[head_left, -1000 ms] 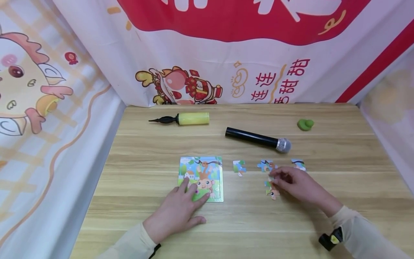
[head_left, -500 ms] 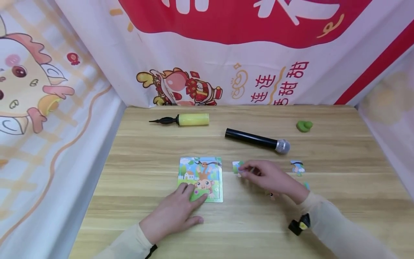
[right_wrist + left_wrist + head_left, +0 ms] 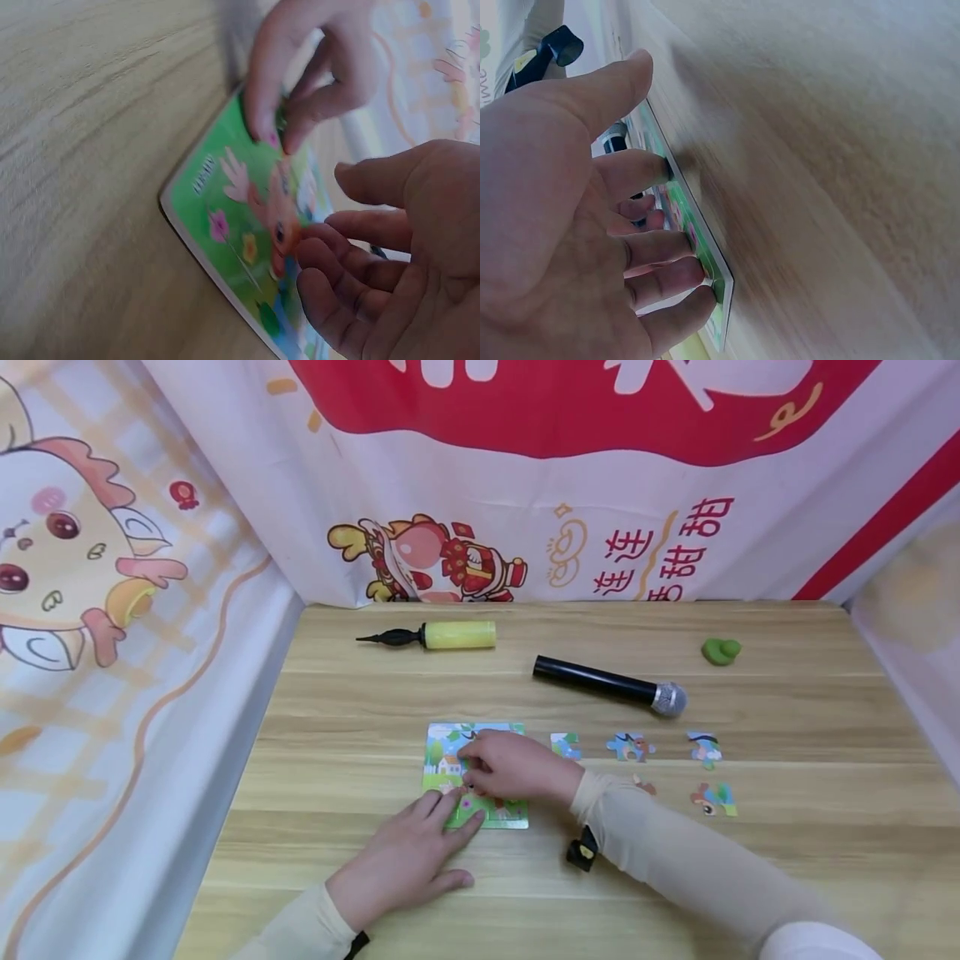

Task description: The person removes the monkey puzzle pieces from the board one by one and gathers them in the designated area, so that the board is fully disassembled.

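Note:
A square jigsaw board [image 3: 437, 739] with a monkey picture lies flat on the wooden table. My left hand [image 3: 412, 852] rests its straight fingers on the board's lower left part, thumb out on the table side. My right hand [image 3: 521, 766] is over the board's middle and covers much of the picture. Seen from the right wrist, the fingers of my right hand [image 3: 420, 262] are slightly bent and touch the board, with a gap between thumb and index finger and no piece showing between them. To the right lie several loose puzzle pieces [image 3: 630, 747], one partly hidden by the right sleeve.
A black microphone [image 3: 600, 681] with a silver head lies behind the pieces. Further back are a yellow hand pump [image 3: 459, 635] with a black nozzle and a small green duck-like figure [image 3: 722, 651]. Printed cloth [image 3: 450, 485] hangs behind the table.
My right hand has moved left from the loose pieces, past the nearest one, onto the board. The left hand stays on the board. The head view has shifted slightly.

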Available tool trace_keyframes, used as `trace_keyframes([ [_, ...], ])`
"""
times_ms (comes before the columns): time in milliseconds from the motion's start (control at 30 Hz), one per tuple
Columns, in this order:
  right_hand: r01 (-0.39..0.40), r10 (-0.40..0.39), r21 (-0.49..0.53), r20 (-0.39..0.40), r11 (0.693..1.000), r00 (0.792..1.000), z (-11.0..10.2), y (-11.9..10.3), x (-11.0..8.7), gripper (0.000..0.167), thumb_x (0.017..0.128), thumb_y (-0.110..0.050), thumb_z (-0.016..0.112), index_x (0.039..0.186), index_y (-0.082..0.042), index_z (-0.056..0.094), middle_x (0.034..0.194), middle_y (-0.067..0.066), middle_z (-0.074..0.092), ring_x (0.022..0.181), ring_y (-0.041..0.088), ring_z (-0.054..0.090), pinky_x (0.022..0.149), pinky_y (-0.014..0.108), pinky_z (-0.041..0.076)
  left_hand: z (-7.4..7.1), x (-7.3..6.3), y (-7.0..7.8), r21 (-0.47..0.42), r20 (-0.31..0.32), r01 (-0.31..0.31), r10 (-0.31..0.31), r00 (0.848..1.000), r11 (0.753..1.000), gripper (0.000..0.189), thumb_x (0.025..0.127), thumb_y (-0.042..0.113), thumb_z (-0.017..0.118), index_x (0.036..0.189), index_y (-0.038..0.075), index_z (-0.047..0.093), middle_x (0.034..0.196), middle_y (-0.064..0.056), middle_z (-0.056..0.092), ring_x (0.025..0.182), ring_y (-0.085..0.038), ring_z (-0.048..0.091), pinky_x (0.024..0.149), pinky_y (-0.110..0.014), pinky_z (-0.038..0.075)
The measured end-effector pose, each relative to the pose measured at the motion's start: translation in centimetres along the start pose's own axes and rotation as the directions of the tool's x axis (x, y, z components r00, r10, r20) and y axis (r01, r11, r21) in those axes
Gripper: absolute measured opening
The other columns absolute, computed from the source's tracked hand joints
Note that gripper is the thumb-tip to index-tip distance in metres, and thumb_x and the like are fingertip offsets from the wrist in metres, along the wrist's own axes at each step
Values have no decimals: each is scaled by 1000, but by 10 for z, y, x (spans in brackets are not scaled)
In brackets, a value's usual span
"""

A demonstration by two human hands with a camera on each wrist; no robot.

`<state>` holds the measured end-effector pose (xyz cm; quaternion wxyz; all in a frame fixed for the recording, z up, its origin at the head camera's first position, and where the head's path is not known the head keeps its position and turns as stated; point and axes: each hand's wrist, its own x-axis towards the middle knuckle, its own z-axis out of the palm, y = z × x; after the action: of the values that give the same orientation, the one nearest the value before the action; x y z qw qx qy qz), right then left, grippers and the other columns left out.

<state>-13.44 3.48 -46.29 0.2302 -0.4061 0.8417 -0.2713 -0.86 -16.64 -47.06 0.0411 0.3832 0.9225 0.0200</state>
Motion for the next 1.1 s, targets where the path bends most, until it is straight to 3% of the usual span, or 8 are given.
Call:
trace_keyframes([
  [133,-16,15,-28,-5,999,1000,4,-1,8,22,102,-19,63,117,-9,75,92,-7,58,77,6,56,75,23,49,2,0,-2,26,-10,-8,8,1000,1000,73,92,64,63,147,16,57,148,-21,47,121,-30,47,102,-42,46],
  [233,-51,50,80,9,995,999,5,0,11,23,102,-16,60,118,-6,73,88,-3,64,64,9,63,73,23,52,3,0,-1,28,-10,-1,2,1000,1000,75,91,65,62,147,15,57,145,-22,48,121,-31,47,102,-42,46],
  [400,-122,117,264,31,957,993,6,2,15,22,104,-14,56,118,-3,69,70,7,69,50,23,66,53,29,55,4,0,0,23,-17,1,-1,1000,1000,76,90,64,64,146,13,57,138,-21,50,117,-31,47,98,-41,48],
  [633,-98,121,301,-57,949,991,7,-1,14,8,103,-20,62,101,-13,67,77,4,69,51,15,62,52,29,54,4,3,-1,38,-13,-5,6,1000,999,76,90,65,64,146,14,58,135,-19,51,115,-30,46,96,-39,48],
  [867,-71,119,302,-144,951,982,8,-2,12,5,101,-15,64,97,-13,68,82,1,68,55,13,63,53,28,54,1,5,0,46,16,-14,13,1000,999,76,91,66,62,147,16,56,137,-19,51,115,-29,46,94,-39,50],
  [967,-82,141,296,-185,952,973,3,1,3,6,101,-20,66,98,-16,69,83,-5,68,64,10,65,60,27,55,0,5,0,28,29,-8,7,1000,1000,75,92,65,61,149,16,54,139,-18,50,114,-28,47,91,-38,52],
  [1100,-80,148,283,-227,956,963,-15,9,-27,4,97,-23,71,97,-19,71,85,-11,68,78,8,64,72,27,55,-1,4,0,-1,34,0,0,999,1000,76,92,64,62,150,16,53,138,-18,50,112,-27,47,88,-38,53],
])
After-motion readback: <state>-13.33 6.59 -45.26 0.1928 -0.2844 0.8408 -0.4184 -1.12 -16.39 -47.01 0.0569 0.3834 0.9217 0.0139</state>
